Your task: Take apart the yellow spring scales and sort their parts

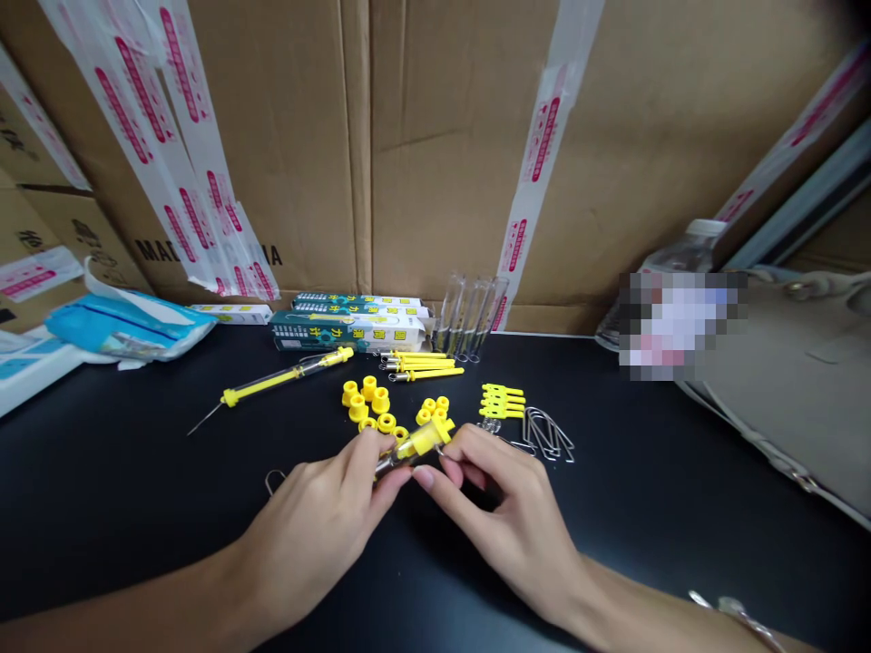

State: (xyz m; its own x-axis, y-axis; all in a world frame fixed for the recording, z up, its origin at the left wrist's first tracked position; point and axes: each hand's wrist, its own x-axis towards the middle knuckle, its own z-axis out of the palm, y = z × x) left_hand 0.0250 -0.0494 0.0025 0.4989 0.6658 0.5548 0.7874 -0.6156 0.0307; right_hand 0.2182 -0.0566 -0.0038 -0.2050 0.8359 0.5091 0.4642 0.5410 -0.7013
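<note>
My left hand and my right hand meet at the middle of the black table, both gripping a short yellow and clear tube with a metal end. Just beyond the fingers lie yellow ring-shaped caps in loose clusters. Further back is a row of small yellow parts with metal ends. A finished-looking clear and yellow tester screwdriver lies to the left. Yellow comb-like clips and bent wire clips sit beside my right hand. A single wire clip lies by my left hand.
Teal and white product boxes and several clear tubes stand at the back of the table. A blue packet lies at the left, a plastic bottle stands at the right, and taped cardboard cartons form the back wall.
</note>
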